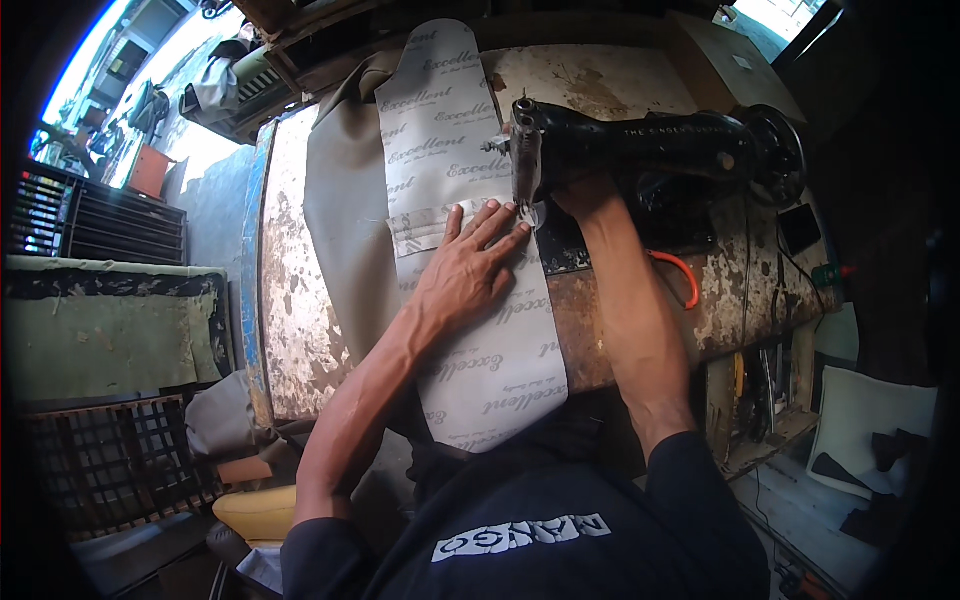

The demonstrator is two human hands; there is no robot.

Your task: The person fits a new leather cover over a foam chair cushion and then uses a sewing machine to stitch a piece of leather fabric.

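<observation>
A long white sheet with grey printed lettering (435, 130) runs lengthwise across the worn table, reaching from the far side to my lap. Across it lies a short folded strip (412, 238) of similar printed material. My left hand (470, 262) presses flat on the strip and sheet, fingers spread, with the fingertips close to the needle area of a black sewing machine (640, 145). My right hand (588, 192) reaches under the machine's arm, at the sheet's right edge; its fingers are hidden there. Grey-brown upholstery material (345, 210) drapes out to the left from beneath the sheet.
Orange-red scissor handles (685, 280) rest on the table (295, 345) right of my right forearm. The machine's handwheel (778, 155) stands at the far right. A green padded panel (110, 330) is on the left, and a yellow cushion (258, 515) sits low left.
</observation>
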